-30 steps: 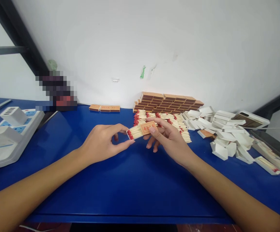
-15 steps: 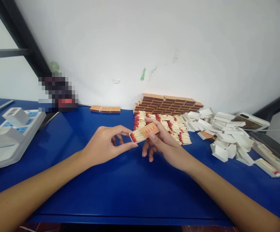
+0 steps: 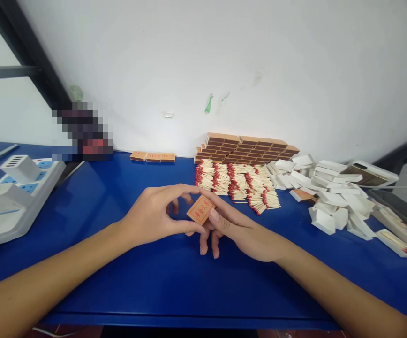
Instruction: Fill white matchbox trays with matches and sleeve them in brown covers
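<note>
A small orange matchbox [image 3: 201, 210] with red characters on its top is held tilted over the blue table, no match tray showing. My right hand [image 3: 229, 223] grips it, thumb on the top face and index finger along the far edge; the other fingers curl below. Around it from the left, my left hand [image 3: 161, 209] has its index finger at the far edge and its thumb at the near edge. Just beyond the hands lie rows of red-tipped matches [image 3: 238, 180].
Behind the matches stands a stack of matchboxes [image 3: 245, 148] against the wall. Several matchboxes [image 3: 153, 157] lie to the left. White trays [image 3: 330, 188] are heaped at right beside a filled tray [image 3: 395, 242] and a phone [image 3: 370, 172]. A power strip [image 3: 45, 188] sits at left.
The match-filled tray that stuck out of the matchbox is now inside its sleeve. My right hand and the matchbox have moved left and nearer, closer to my left hand.
</note>
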The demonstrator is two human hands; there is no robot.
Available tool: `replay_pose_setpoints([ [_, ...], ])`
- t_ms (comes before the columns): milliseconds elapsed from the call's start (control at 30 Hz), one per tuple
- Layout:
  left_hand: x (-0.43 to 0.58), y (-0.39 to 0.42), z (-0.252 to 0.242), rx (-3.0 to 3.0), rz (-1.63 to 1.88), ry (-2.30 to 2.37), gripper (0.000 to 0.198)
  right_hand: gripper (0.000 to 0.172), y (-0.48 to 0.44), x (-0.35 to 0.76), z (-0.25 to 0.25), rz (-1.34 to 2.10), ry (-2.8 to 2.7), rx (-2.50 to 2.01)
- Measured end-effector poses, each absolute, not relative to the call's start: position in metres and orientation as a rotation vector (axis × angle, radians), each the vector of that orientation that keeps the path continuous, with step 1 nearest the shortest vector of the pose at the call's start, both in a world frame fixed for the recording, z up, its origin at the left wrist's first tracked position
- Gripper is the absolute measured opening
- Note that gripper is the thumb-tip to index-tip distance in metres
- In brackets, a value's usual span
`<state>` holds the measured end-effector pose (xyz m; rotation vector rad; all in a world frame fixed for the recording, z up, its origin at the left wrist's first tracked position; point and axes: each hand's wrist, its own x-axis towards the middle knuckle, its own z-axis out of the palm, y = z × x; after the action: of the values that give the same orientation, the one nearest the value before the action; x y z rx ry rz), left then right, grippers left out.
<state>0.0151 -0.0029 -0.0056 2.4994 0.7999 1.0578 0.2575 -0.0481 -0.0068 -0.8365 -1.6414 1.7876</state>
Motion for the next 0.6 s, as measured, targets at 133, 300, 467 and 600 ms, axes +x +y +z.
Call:
replay_pose_setpoints([
  [133, 0.016, -0.002, -0.003, 2.543, 1.074, 0.864, 0.044, 0.083, -0.043, 0.259, -0.012, 1.652, -1.626, -0.934],
  [300, -0.008, 0.041, 0.007, 2.608, 0.948, 1.159, 0.047, 0.077, -0.035, 0.268, -0.014, 1.334, -1.717, -1.093],
  [467, -0.062, 0.110, 0.018, 2.462, 0.783, 1.462, 0.057, 0.064, -0.034, 0.275, -0.011, 1.057, -1.934, -1.192],
  [600, -0.102, 0.141, 0.020, 2.300, 0.700, 1.622, 0.081, 0.055, -0.035, 0.276, -0.006, 0.889, -2.067, -1.216],
])
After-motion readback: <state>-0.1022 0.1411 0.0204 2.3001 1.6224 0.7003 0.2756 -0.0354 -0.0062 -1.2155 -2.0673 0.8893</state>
